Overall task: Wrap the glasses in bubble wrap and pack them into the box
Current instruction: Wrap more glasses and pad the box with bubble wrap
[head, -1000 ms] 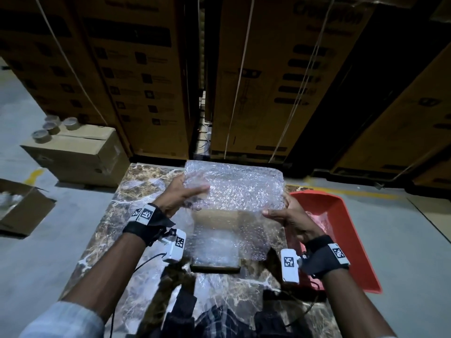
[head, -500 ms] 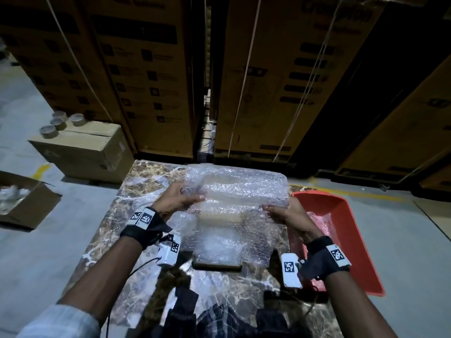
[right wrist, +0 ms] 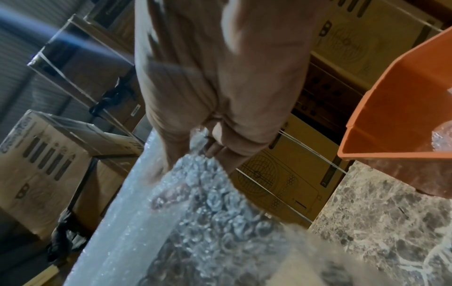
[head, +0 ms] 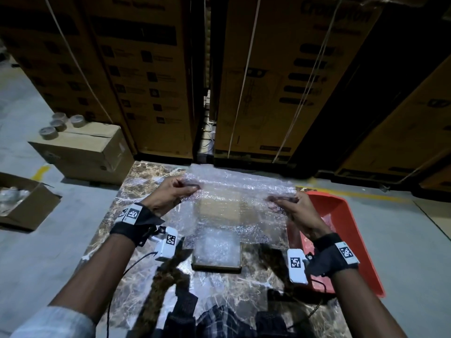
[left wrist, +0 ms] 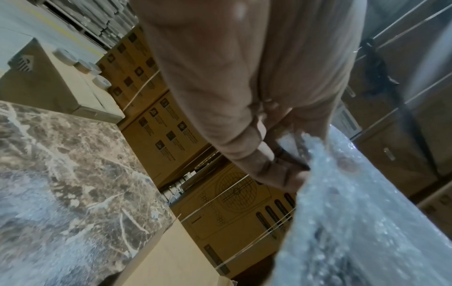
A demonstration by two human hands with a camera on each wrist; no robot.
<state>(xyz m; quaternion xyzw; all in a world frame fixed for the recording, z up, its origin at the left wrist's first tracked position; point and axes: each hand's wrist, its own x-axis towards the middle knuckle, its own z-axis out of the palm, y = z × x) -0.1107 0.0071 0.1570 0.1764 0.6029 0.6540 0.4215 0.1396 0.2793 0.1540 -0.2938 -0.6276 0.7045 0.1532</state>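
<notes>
Both grips pinch the bubble wrap (head: pixel 240 191), the left hand (head: pixel 168 195) at one end and the right hand (head: pixel 296 211) at the other, stretching the sheet above a small open box (head: pixel 216 252) on the marble bench (head: pixel 136 198) (red tray (head: pixel 351 240) at right).

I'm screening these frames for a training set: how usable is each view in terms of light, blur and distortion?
Head view: dim, wide-angle bowing of the stacked cartons, hard shadows on the marble table, bubble wrap slightly smeared. Left wrist view: left hand soft and close, wrap motion-blurred. Right wrist view: right hand blurred, bubbles sharper, red tray clear.
</notes>
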